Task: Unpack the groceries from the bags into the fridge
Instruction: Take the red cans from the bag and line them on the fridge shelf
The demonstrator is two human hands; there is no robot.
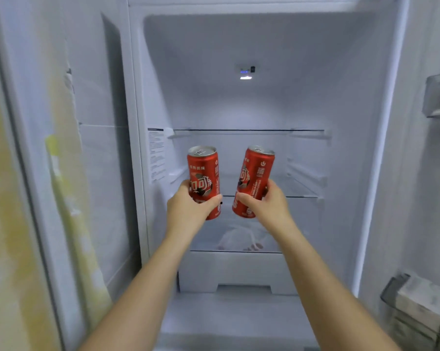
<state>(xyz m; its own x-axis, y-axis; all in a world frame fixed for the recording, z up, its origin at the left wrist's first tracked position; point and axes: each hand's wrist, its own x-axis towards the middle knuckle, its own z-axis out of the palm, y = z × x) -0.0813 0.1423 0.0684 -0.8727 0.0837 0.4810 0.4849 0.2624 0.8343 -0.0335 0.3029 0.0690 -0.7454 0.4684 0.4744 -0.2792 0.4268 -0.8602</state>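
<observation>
The white fridge [252, 46] stands open in front of me. My left hand [188, 209] is wrapped around the lower half of a tall red soda can [203, 165], held almost upright. My right hand [272, 206] grips a second red soda can [255, 173], which tilts with its top to the right. Both cans hang in the air in front of the middle glass shelf [302, 196], level with the gap under the upper glass shelf [249, 130]. A clear plastic bag [239, 236] with something pale inside lies on the shelf below.
A white drawer [234, 269] sits under the lowest shelf. The open door at right carries a clear bin [439, 97] high up and a lower bin [416, 300] packed with pale cartons. A yellow-stained wall [11, 198] runs along the left.
</observation>
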